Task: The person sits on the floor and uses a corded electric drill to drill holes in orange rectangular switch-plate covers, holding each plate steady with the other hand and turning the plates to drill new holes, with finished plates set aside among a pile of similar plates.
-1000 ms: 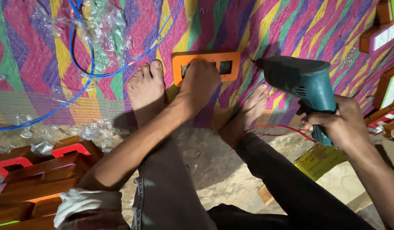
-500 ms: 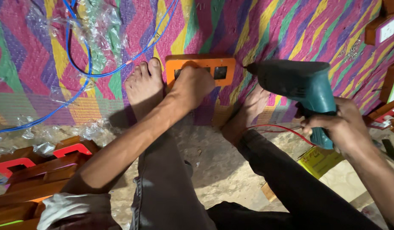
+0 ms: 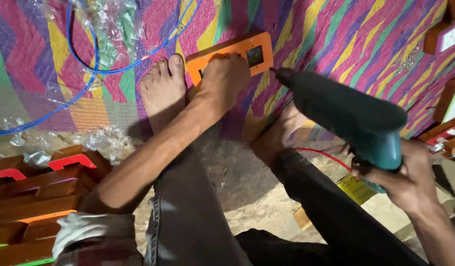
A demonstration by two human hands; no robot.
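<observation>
— From my screen I count two hands: the left hand [image 3: 222, 79] at upper centre of the frame and the right hand [image 3: 409, 182] at lower right. What do you get?

— Same, two. I also count two bare feet, the left foot [image 3: 163, 91] beside that hand and the right foot [image 3: 279, 135] just right of centre.

— One teal drill [image 3: 350, 116], one orange board [image 3: 232, 56].

— Agreed. One blue cable [image 3: 89, 64] at upper left, one thin red wire [image 3: 321, 153] right of centre.

— One woven mat [image 3: 335, 39]. The wooden boxes [image 3: 35, 197] at lower left I can't count exactly; several, stacked.

— Three more wooden pieces [image 3: 446, 37] on the right edge, as far as I can tell.
</observation>
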